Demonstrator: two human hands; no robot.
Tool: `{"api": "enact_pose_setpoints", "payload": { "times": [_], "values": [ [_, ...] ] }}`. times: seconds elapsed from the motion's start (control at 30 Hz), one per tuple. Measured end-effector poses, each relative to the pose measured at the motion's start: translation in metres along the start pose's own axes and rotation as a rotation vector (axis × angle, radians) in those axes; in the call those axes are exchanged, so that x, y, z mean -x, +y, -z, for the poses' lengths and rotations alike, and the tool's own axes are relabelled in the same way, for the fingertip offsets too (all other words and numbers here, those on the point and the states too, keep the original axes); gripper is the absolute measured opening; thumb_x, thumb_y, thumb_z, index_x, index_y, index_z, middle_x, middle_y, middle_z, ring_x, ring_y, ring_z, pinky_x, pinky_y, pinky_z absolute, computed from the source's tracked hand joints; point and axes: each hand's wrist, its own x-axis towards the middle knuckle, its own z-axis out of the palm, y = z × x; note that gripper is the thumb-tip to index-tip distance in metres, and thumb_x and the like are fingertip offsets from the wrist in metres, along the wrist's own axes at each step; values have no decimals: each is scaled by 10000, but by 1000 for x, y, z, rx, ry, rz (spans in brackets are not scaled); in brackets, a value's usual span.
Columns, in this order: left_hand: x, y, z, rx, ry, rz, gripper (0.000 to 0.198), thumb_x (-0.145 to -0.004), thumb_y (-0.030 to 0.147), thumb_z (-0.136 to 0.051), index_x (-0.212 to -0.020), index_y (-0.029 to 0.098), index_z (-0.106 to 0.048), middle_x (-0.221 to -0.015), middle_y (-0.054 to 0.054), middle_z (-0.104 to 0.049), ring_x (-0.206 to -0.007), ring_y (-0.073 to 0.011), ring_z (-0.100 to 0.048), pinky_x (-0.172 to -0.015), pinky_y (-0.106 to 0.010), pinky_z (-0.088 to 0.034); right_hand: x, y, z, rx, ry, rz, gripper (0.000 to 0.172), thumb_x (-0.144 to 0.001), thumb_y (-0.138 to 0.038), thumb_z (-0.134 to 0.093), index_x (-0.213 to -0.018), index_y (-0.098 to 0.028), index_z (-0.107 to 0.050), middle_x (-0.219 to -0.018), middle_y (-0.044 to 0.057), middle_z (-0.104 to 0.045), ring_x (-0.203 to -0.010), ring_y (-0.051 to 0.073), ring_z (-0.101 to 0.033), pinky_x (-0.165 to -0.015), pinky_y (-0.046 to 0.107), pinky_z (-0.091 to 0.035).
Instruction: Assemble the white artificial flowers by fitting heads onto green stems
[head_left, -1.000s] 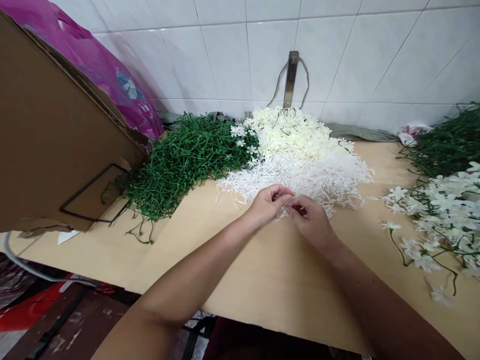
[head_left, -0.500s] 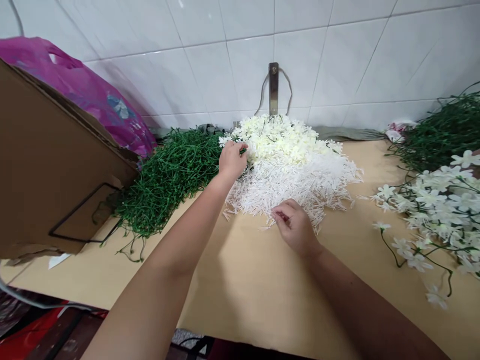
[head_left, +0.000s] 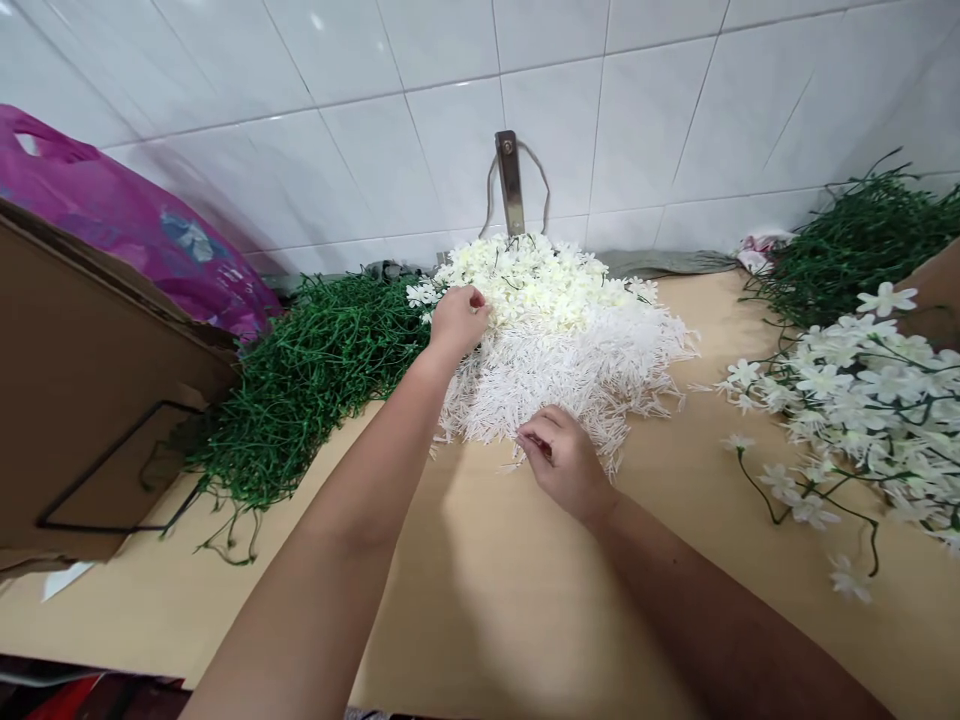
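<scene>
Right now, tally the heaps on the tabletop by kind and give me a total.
Green stem heaps: 2
White or cream flower heaps: 2
Thin white stick heap: 1
Total: 5 heaps. The single pieces are too tangled to count.

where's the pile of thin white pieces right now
In the head view, the pile of thin white pieces lies near the centre, on the near side of the cream blossoms, with the right hand at its near edge.
</scene>
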Motion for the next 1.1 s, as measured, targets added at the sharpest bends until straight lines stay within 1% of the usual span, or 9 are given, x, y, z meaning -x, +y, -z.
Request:
{"api": "enact_pose_setpoints", "payload": {
  "times": [0.1,0.17,0.23,0.3,0.5,0.67,0.77,0.93,1.1],
  "values": [
    [0,1,9,205,74,110,128,-754,192,-576,-679,174,-474,-641,16,-474,-596,-104,-446,-612,-251,-350,0,0,0,-3,4,6,151,-823,-179,-486,-701,-179,-577,-724,49,-531,-694,160,-496,-647,293,-405],
    [3,6,14,376,78,148,147,-770,160,-550,-682,176,-435,-601,36,-461,-560,-88,-459,-581,-231,-353,-1,-1,-1,-7,2,7,153,-822,-181,-486,-696,-181,-572,-724,48,-533,-689,157,-491,-645,292,-403],
    [10,12,18,527,24,182,157,-784,119,-525,-695,178,-410,-598,36,-495,-540,-82,-497,-561,-221,-367,-1,-1,0,-11,5,6,153,-820,-179,-484,-692,-182,-567,-726,48,-533,-693,157,-493,-649,290,-403],
    [22,17,21,606,-49,218,160,-788,82,-508,-704,176,-408,-602,26,-537,-521,-81,-516,-553,-222,-381,-1,-2,1,-18,5,3,153,-818,-176,-478,-694,-179,-567,-724,52,-533,-697,159,-502,-649,288,-406],
    [76,23,19,680,-178,265,150,-700,31,-558,-775,155,-517,-516,63,-478,-509,-79,-502,-562,-211,-387,-1,-4,7,-82,50,-28,111,-803,-177,-496,-733,-174,-582,-729,52,-563,-679,156,-528,-644,280,-431],
    [121,25,23,723,-293,285,86,-661,157,-637,-716,136,-575,-541,48,-504,-513,-69,-465,-523,-205,-336,-1,-4,8,-184,129,-65,74,-789,-193,-530,-750,-169,-587,-724,40,-603,-642,136,-542,-631,269,-452],
    [141,25,24,764,-350,287,171,-624,234,-687,-672,143,-550,-528,56,-488,-497,-61,-440,-510,-205,-325,-1,-8,9,-283,136,-62,69,-784,-205,-545,-735,-169,-578,-733,40,-597,-659,131,-553,-612,257,-473],
    [163,24,18,815,-343,279,260,-587,286,-732,-691,147,-537,-537,61,-498,-497,-57,-456,-511,-197,-357,-1,-17,9,-391,132,-28,48,-760,-181,-564,-713,-178,-571,-778,42,-568,-730,133,-560,-596,240,-491],
    [170,28,20,882,-374,291,264,-601,290,-733,-714,144,-545,-544,52,-534,-502,-62,-498,-514,-193,-394,-1,-13,7,-435,76,-120,54,-752,-211,-588,-711,-177,-582,-748,34,-594,-704,134,-573,-641,271,-493]
  ]
}}
